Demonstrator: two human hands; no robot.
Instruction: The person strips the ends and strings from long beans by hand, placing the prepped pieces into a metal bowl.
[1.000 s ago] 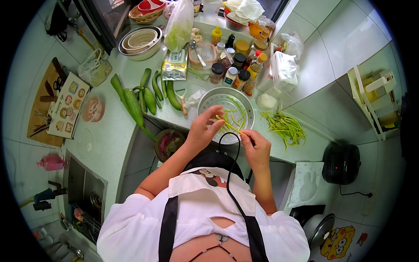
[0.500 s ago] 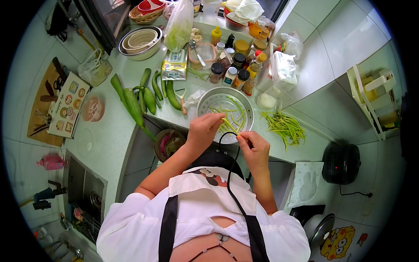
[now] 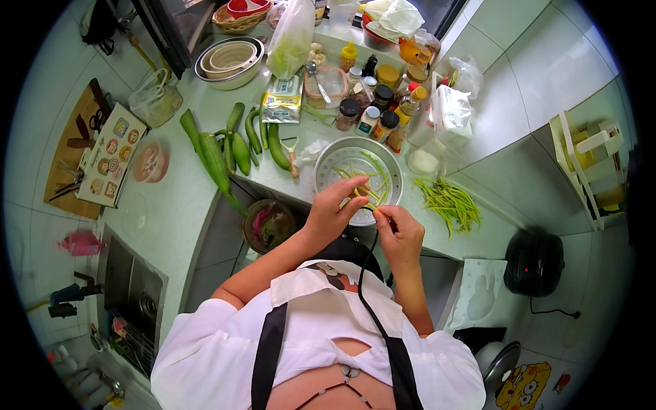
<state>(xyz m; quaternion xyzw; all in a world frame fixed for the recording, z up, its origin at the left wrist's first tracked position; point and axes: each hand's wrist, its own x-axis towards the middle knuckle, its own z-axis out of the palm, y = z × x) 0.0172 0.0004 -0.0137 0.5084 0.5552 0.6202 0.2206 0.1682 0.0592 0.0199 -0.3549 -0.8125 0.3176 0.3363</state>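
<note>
A round metal colander (image 3: 329, 156) with a perforated bottom stands on the counter in front of me. Cut pieces of thin green stalk (image 3: 380, 179) lie scattered inside it. Over its near left side is my left hand (image 3: 335, 210), thumb and forefinger apart, with stalks visible around the fingertips. My right hand (image 3: 400, 234) is at the near rim, fingertips pinched on the end of a green stalk (image 3: 370, 207). To the right of the colander lies a loose heap of long thin green stalks (image 3: 451, 203). A black cord (image 3: 363, 273) hangs from my apron close by my hands.
Left of the colander are a peeler (image 3: 292, 158), several green gourds (image 3: 215, 158) and a pack of wipes (image 3: 281, 101). Seasoning jars (image 3: 367, 121) crowd the back. A bin (image 3: 270, 225) sits below the counter edge; the sink (image 3: 130, 287) is at the left, a black cooker (image 3: 534, 265) at the right.
My left thumb and forefinger have parted from a pinch, and the hand has come slightly lower and closer to the right. My right hand stays pinched near the rim. The view has shifted a little.
</note>
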